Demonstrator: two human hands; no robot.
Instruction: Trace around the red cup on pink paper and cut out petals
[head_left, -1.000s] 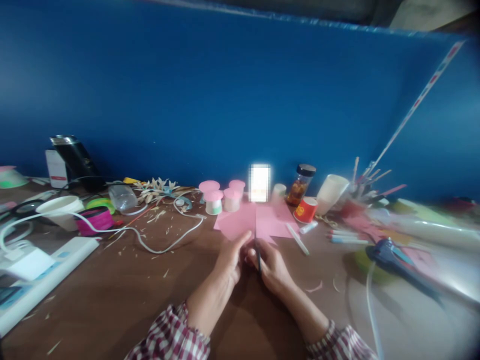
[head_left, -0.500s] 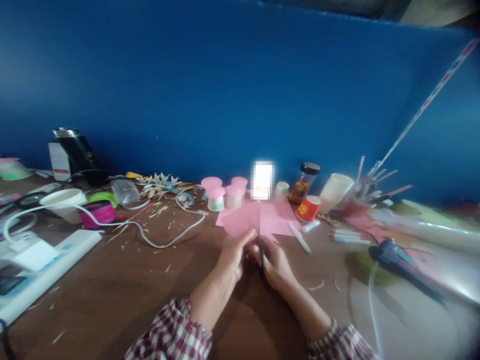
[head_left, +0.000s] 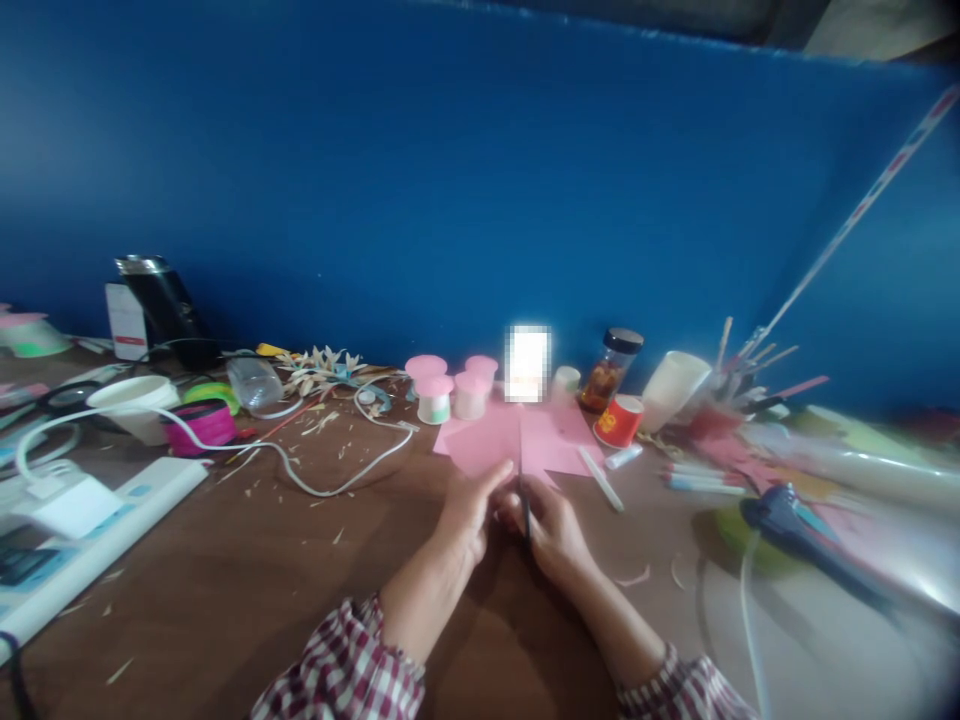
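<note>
Pink paper sheets [head_left: 491, 445] lie on the brown table [head_left: 247, 580] in front of me. My left hand [head_left: 466, 515] is curled, its thumb and fingers pinching the near edge of the pink paper. My right hand [head_left: 551, 530] is closed around a thin dark tool [head_left: 524, 500], perhaps scissors or a pen, whose tip points up over the paper's middle fold. Both hands sit close together, almost touching. Plaid sleeves cover both wrists.
Pink-lidded cups [head_left: 450, 385], a jar [head_left: 611, 370], a red cup [head_left: 619, 420] and a white cup [head_left: 671, 385] stand behind the paper. A glue gun [head_left: 795, 530] lies right. White cable [head_left: 300, 470], power strip [head_left: 90, 530], pink tape roll [head_left: 199, 425] and scraps lie left.
The hands stay nearly where they were, holding the paper and the tool. The view has shifted slightly; the scene sits a little further right and lower.
</note>
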